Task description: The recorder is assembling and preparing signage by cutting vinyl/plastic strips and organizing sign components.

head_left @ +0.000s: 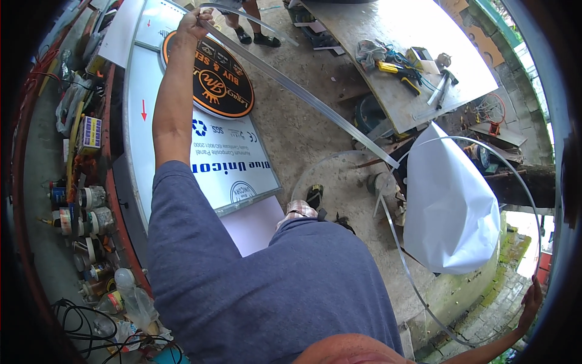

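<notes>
My left hand [196,24], at the end of my outstretched arm, is closed around one end of a bundle of long, flat, greyish strips [303,94]. The bundle runs down to the right across the floor. At its far end a thin, pale band [541,227] springs out in a wide loop. My right hand [531,296], far to the right, has its fingers bent against this loop and seems to grip it. Whether loop and bundle are one piece, I cannot tell. A large crumpled white sheet [451,206] stands inside the loop.
A round black and orange sign [221,76] lies on a printed white panel [233,142] at left. Bottles and jars [91,221] line a shelf beyond. Tools [400,70] lie on a white-topped table [357,24] at the upper right. Another person's feet [257,39] are at top.
</notes>
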The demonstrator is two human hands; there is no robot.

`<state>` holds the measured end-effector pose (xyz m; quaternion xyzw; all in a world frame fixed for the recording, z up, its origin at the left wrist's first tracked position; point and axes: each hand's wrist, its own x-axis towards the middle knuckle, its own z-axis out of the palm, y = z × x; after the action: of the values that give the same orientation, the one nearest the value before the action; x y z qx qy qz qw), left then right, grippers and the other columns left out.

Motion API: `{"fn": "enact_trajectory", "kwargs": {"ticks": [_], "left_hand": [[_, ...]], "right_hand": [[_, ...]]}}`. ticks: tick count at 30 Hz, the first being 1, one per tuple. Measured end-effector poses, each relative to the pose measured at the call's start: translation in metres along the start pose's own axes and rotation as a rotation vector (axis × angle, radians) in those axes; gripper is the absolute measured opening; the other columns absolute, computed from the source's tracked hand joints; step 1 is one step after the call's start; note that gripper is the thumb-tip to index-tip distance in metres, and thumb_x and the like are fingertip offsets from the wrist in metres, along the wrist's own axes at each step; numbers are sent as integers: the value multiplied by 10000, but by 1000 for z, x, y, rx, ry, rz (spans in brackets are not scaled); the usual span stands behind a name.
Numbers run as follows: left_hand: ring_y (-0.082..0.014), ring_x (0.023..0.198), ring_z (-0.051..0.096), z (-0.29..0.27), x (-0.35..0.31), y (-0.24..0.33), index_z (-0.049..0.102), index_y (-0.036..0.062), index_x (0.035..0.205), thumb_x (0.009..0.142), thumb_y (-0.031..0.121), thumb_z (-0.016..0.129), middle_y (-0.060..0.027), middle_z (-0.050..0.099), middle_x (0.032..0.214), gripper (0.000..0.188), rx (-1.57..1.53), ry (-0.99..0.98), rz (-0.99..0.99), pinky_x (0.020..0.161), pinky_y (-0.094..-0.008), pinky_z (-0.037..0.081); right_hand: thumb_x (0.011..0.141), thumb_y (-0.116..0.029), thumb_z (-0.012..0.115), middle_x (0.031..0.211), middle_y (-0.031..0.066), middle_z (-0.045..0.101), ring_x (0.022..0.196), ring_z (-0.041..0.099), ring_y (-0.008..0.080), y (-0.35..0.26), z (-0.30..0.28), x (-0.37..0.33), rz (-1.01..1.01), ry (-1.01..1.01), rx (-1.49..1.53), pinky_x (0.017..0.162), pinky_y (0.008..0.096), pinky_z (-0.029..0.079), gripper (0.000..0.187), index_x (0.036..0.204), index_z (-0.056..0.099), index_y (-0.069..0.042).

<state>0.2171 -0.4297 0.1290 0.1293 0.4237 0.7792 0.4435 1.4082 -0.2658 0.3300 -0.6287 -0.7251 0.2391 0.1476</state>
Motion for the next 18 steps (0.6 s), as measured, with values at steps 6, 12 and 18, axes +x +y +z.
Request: {"fn": "enact_trajectory", "kwargs": {"ticks": [6, 12, 18], "left_hand": [[-87, 517, 450, -13, 44, 23, 455, -28, 1065, 1006, 292, 466, 9, 452, 664, 326, -16, -45, -91, 539, -256, 399], [-103, 575, 396, -65, 96, 41, 489, 50, 1155, 1021, 288, 377, 30, 387, 667, 295, -151, -191, -166, 612, -299, 337], [-136, 619, 451, -91, 147, 28, 361, -185, 1214, 1018, 276, 369, -41, 448, 758, 501, -195, -210, -192, 691, -308, 397]], "right_hand": [[967, -222, 546, 694, -78, 345, 591, 303, 28, 22, -1, -6, -16, 93, 17, 507, 220, 267, 408, 1333, 535, -42], [973, -241, 536, 799, -53, 396, 698, 356, 62, -21, 0, -12, 59, 28, -89, 624, 220, 326, 418, 1359, 521, -81], [981, -281, 541, 882, -53, 485, 713, 351, 52, -53, 3, -25, 80, 68, -73, 660, 211, 332, 442, 1368, 504, -72]]}}
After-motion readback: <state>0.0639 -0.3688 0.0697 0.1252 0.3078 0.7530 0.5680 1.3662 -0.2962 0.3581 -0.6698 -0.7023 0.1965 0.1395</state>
